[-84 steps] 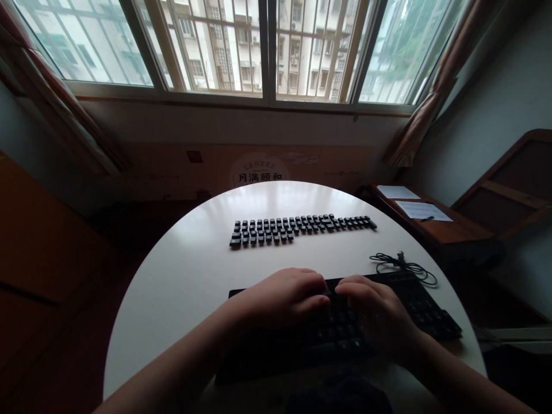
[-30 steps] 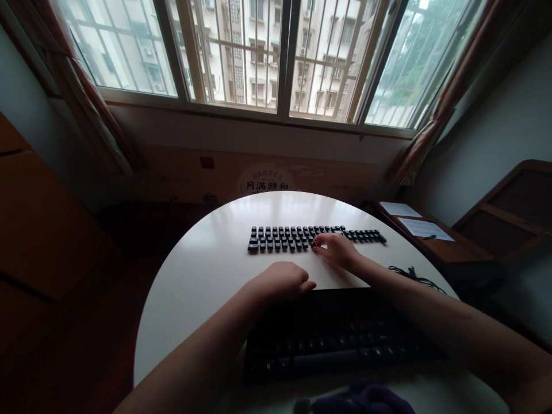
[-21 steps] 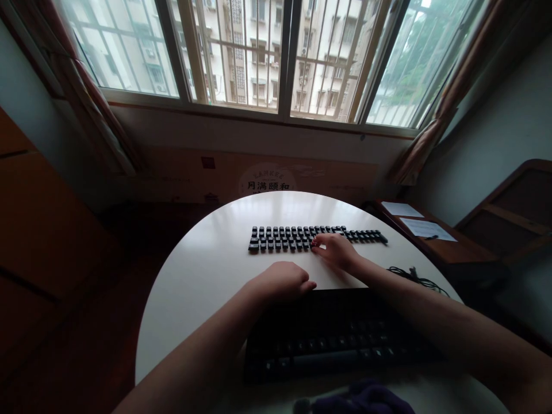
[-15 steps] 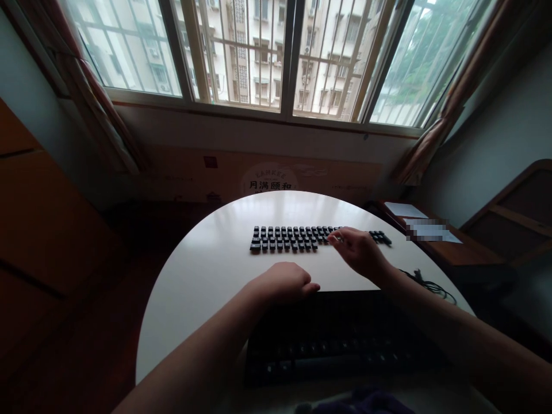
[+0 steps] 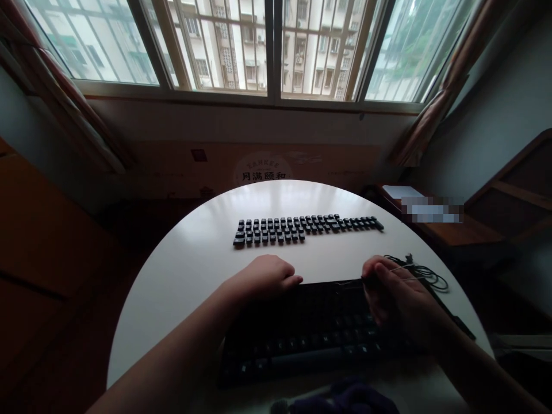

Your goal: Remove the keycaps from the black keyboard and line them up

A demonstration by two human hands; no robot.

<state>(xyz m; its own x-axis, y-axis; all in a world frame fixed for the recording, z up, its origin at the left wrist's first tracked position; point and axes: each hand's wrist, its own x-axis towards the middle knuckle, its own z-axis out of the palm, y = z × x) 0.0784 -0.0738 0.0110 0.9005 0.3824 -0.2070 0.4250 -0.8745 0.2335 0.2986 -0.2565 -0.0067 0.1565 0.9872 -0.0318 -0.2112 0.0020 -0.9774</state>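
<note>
A black keyboard (image 5: 319, 359) lies at the table's near side, with keycaps on its lower rows and a dark, bare-looking upper part. My left hand (image 5: 269, 273) is closed over the keyboard's far left edge, its thumb pointing right. Over the keyboard's far right part, my right hand (image 5: 392, 290) pinches a thin wire keycap puller (image 5: 401, 267), whose fine wires stick out past the fingers. Beyond both hands, loose black keycaps (image 5: 271, 230) stand in neat rows on the white table (image 5: 181, 276).
A coiled black cable (image 5: 431, 279) lies on the table to the right of my right hand. At the near edge sits a dark purple cloth-like thing (image 5: 357, 397). Papers (image 5: 403, 192) rest on a wooden side table (image 5: 478, 227), and a barred window spans the far wall.
My right hand has come back from the rows of keycaps to the keyboard's right part. My left hand stays at the keyboard's edge. The view has shifted slightly.
</note>
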